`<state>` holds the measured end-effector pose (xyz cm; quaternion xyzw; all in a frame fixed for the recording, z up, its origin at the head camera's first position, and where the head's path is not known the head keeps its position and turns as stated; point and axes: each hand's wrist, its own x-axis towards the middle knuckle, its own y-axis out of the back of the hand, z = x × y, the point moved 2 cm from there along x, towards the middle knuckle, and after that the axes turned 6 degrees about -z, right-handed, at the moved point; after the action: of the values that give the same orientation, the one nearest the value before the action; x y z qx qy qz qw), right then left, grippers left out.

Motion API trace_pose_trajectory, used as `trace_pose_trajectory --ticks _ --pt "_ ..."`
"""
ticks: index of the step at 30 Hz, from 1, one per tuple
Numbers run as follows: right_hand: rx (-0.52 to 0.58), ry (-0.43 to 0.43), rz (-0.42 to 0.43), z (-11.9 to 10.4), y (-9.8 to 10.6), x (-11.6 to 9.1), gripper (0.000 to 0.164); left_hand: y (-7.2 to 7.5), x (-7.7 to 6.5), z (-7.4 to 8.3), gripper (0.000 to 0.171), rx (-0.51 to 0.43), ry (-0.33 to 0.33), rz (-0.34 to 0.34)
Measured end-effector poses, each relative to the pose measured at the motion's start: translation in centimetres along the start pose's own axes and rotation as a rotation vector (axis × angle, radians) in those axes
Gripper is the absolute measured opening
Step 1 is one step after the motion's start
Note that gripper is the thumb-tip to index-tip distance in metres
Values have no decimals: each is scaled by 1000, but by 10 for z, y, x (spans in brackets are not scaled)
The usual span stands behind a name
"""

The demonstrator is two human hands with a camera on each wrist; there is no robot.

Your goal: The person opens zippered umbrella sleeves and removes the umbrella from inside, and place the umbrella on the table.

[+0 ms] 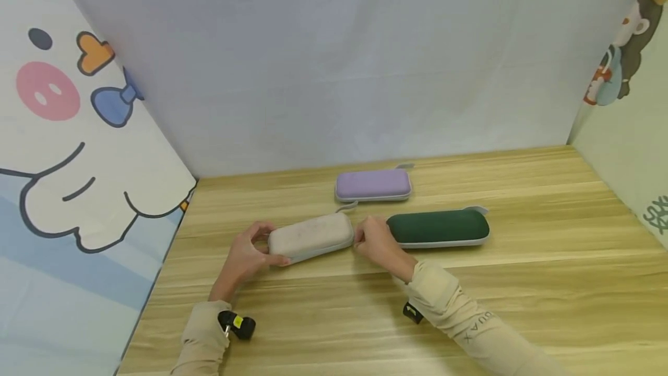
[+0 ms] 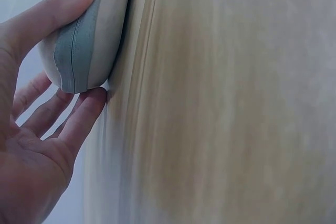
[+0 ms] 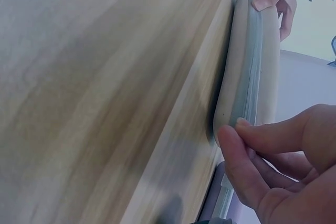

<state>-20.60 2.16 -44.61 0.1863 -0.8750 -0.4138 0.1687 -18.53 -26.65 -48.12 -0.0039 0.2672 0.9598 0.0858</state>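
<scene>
A beige zip-up pencil case (image 1: pixel 311 237) lies on the wooden table, slightly angled. My left hand (image 1: pixel 250 257) holds its left end, thumb on the near side over the grey-green zip band (image 2: pixel 79 51) and fingers around the end. At the opposite end, my right hand (image 1: pixel 378 242) pinches at the zip (image 3: pixel 252 72) with thumb and forefinger; the small piece between those fingertips is hidden. The zip line looks closed along the side facing me. A grey strap (image 1: pixel 347 206) sticks out behind the case's right end.
A dark green case (image 1: pixel 438 228) lies just right of my right hand, its left end close to the knuckles. Further back is a purple case (image 1: pixel 373 185) with a grey strap. A pale cloth wall (image 1: pixel 365 74) rises behind the table, with printed cloth on both sides.
</scene>
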Motion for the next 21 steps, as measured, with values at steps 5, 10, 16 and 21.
trace_pose_trajectory --ticks 5,10,16,21 --pt "12 -2 12 0 -1 -3 23 1 1 0 73 24 11 -12" --pt "56 -28 2 0 -1 -5 20 2 3 -1 75 20 13 -20" --pt "104 -27 -7 -2 -1 -6 16 4 3 4 75 35 17 -30" --pt "145 -36 -29 -4 -3 -8 16 5 2 7 72 16 17 -46"
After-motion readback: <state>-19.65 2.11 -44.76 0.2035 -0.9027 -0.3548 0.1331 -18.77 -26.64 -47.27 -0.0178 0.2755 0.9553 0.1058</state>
